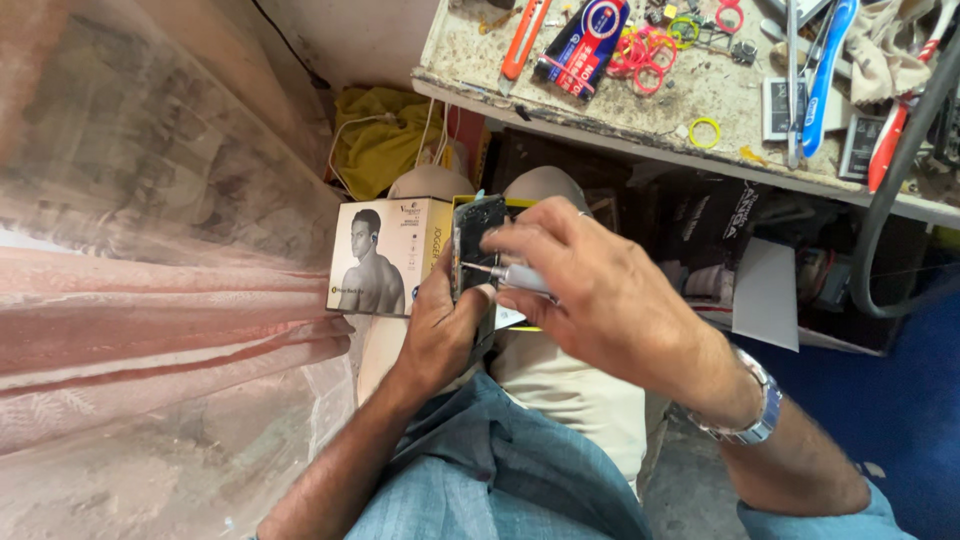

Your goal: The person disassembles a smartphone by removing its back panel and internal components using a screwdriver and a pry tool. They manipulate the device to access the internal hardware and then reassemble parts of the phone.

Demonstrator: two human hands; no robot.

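Note:
My left hand (440,325) grips an opened dark phone (478,232) from below, holding it upright over my lap. My right hand (590,285) holds a small grey-handled screwdriver (512,277) with its thin tip pointing left onto the phone's exposed inside. The fingers of the right hand partly hide the phone's right edge. Behind the phone rests a yellow and white printed box (385,255) on my knees. A metal watch (755,410) sits on my right wrist.
A worn workbench (620,115) runs across the top, strewn with coloured rubber bands (645,50), an orange cutter (525,35), phone batteries (778,105) and tools. A pink sheer curtain (150,260) hangs at left. Boxes and a yellow cloth (385,135) sit under the bench.

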